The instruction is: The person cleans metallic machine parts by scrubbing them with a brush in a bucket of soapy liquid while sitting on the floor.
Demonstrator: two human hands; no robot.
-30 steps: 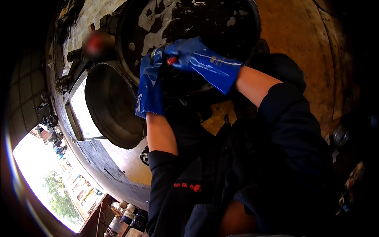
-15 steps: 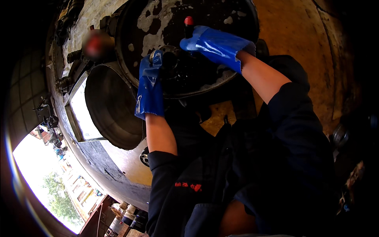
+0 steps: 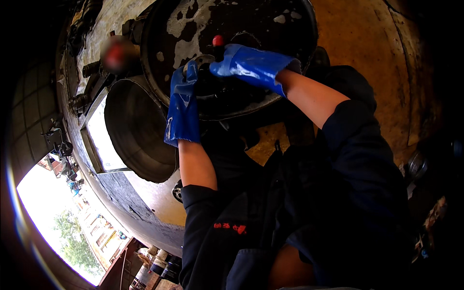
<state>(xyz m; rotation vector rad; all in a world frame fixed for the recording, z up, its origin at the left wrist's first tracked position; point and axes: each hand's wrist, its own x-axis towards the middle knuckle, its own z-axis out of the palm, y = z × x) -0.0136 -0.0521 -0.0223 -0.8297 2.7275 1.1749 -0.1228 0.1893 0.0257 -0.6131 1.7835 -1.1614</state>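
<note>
Right hand (image 3: pixel 233 60) is brought closer to left hand (image 3: pixel 184 86) than half-second ago; red-ended piece (image 3: pixel 218 41) is carried leftward and lower in view.

You're in workshop, by looks: round basin (image 3: pixel 155 88) of dark liquid before you, stained floor (image 3: pixel 367 72), cylindrical parts (image 3: pixel 170 269).

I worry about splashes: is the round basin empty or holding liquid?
Holding liquid: pale foam patches float on a dark surface inside the basin; depth unclear.
</note>
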